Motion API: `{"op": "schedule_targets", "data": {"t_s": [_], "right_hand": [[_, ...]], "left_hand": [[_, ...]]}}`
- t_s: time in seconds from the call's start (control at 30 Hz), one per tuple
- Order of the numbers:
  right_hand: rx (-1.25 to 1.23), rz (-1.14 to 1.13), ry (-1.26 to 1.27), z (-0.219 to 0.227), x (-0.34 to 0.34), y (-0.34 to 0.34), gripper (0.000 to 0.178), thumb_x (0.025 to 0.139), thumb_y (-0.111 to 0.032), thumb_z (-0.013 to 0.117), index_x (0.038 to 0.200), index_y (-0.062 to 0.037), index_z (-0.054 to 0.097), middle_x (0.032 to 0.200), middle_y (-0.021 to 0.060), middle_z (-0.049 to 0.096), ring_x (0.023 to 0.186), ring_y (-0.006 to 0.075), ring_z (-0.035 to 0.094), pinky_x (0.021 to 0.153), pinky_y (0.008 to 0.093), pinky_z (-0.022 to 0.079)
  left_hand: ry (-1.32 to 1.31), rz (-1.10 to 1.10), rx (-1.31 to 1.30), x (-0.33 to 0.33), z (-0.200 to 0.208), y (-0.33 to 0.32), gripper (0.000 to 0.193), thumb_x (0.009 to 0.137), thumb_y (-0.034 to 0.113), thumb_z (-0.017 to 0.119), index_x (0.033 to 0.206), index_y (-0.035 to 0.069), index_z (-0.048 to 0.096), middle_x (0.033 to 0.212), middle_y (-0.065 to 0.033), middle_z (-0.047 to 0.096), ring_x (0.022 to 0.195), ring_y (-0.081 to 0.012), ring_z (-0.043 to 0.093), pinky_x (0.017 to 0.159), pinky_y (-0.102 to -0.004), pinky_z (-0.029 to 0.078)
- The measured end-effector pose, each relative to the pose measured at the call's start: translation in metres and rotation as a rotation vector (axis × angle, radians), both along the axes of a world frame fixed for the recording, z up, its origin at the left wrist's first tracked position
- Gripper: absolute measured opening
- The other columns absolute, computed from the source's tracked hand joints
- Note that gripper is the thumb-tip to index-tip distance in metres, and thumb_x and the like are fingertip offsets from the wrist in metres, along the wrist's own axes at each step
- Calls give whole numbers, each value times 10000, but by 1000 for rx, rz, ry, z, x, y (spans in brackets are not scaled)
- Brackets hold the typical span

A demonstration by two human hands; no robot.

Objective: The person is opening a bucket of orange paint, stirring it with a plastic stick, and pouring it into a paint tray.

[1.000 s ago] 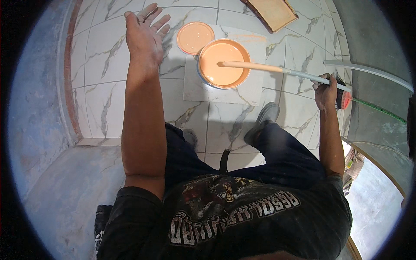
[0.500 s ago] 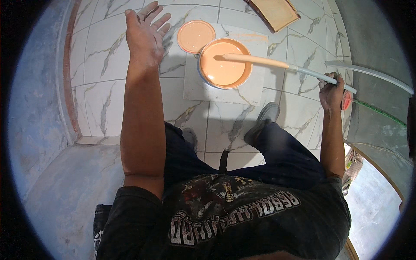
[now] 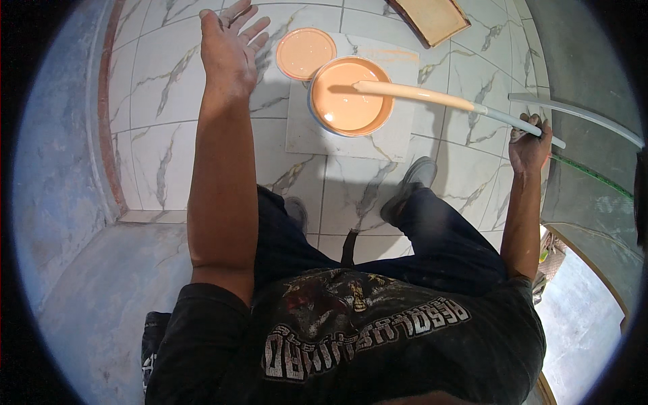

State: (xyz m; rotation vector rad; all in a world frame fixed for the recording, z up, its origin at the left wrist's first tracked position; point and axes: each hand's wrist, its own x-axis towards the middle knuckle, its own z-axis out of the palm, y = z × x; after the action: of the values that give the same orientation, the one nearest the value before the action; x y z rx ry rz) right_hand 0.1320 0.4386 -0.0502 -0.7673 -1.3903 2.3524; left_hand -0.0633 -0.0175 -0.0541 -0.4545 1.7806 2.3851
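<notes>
A long pale stirring stick, its far half coated in orange paint, is gripped near its bare end by my right hand. The coated end hangs over a round paint bucket filled with peach-orange paint; whether it touches the paint I cannot tell. My left hand is raised at the upper left, empty, its fingers spread and dusty with white. Beside the bucket lies its round lid, smeared with the same orange paint.
Under the bucket is a white board with orange smears, on marble-look floor tiles. A paint-stained tray lies at the far side. To the right are a curved pale strip and a green strip. A blue wall rises at left.
My right hand has shifted right and slightly away from me, drawing the stick rightward over the bucket. My left hand has moved slightly right, still spread.
</notes>
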Motion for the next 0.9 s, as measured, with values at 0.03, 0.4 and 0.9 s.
{"op": "schedule_targets", "data": {"t_s": [0.03,0.4,0.9], "right_hand": [[-13,-31,-35,0,0,-1,314,981,-332,413,835,-83,536,762,51,523,651,163,545,578,277,495],[806,258,-197,7,-36,-88,289,971,-293,489,929,-12,535,868,93,517,744,180,568,673,309,557],[1288,1130,168,-12,-83,-231,189,867,-174,621,827,-8,540,924,147,590,880,310,571,774,427,453]], "left_hand": [[-4,-3,6,0,-1,1,709,1011,473,77,1366,-59,382,1399,-251,414,1272,-401,431,1084,-493,281],[6,20,30,2,2,-7,726,1007,493,73,1368,-57,381,1425,-257,383,1267,-407,433,1092,-492,265],[107,37,329,-7,-6,-43,782,964,610,195,1391,-19,379,1473,-249,332,1314,-412,350,1108,-510,206]]}}
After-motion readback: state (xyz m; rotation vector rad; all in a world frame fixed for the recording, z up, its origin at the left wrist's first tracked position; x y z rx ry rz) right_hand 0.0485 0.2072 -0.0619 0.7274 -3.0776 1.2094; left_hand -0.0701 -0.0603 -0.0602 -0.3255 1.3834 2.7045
